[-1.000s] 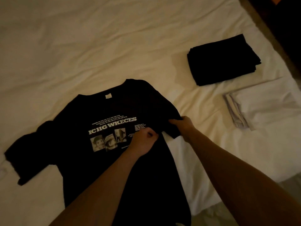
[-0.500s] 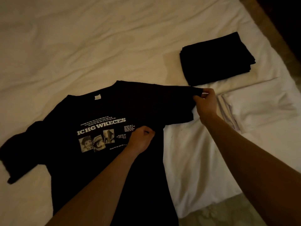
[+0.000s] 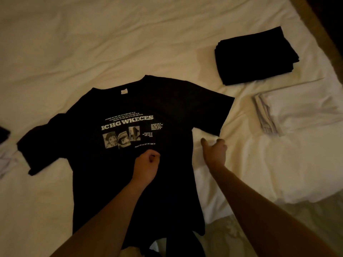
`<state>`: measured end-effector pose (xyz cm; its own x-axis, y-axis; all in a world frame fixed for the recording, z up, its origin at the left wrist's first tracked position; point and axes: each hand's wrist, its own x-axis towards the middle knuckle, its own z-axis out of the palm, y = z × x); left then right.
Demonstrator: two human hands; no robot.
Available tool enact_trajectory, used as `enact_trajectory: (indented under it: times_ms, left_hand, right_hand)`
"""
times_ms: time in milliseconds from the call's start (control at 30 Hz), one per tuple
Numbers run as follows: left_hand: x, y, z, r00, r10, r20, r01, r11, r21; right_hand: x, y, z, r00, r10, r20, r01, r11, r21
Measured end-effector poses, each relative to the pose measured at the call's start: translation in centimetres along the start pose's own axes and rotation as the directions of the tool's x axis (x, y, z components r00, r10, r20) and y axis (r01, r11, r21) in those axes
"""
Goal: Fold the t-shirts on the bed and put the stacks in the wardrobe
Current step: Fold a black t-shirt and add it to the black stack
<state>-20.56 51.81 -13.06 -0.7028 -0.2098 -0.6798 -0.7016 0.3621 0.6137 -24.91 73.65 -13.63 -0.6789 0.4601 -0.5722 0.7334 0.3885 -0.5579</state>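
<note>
A: Black cotton, the t-shirt (image 3: 130, 164) is lying print-up near the bed's (image 3: 92, 43) front edge, hem hanging over it. Your left hand (image 3: 146, 167) is pinching the chest cloth.

B: And my right hand (image 3: 213, 153)?

A: It's hovering loosely open, holding nothing, just beside the spread sleeve (image 3: 213, 112). I'm guessing tugging one-handed risks bunching the front, or dragging it off the edge.

One camera, up on the person's head

It looks forward and down at the bed (image 3: 92, 43) — close in, so both arms reach up from the bottom edge — one view only.
</note>
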Motion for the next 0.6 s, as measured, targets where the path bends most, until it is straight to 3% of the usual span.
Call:
enact_trajectory:
  times_ms: [200, 400, 433, 500, 600]
  left_hand:
    - [-4.5, -7.6, -2.7, 0.987, -0.033, -0.16, 0.036, 0.999, 0.021]
    - [-9.7, -16.4, -6.6, 0.902, 0.095, -0.421, -0.026, 0.986, 0.166]
    - [-10.6, -17.9, -7.2, 0.877, 0.096, -0.47, 0.02, 0.971, 0.237]
    - [-12.5, -20.8, -8.3, 0.832, 0.01, -0.554, 0.181, 0.94, 0.289]
    - [-14.4, -25.8, -9.8, 0.825, -0.16, -0.542, 0.244, 0.966, 0.086]
  right_hand:
    - [-6.1, 3.9, 2.0, 0.95, 0.008, 0.313, -0.007, 1.0, -0.005]
    - [-11.6, 9.6, 2.4, 0.923, -0.096, 0.372, 0.147, 0.983, -0.111]
    - [-12.3, 10.7, 2.3, 0.925, -0.103, 0.365, 0.157, 0.98, -0.123]
    - [-13.6, 12.9, 2.2, 0.934, -0.098, 0.344, 0.154, 0.978, -0.14]
    - [-15.4, 16.2, 2.3, 0.939, -0.071, 0.337, 0.137, 0.975, -0.177]
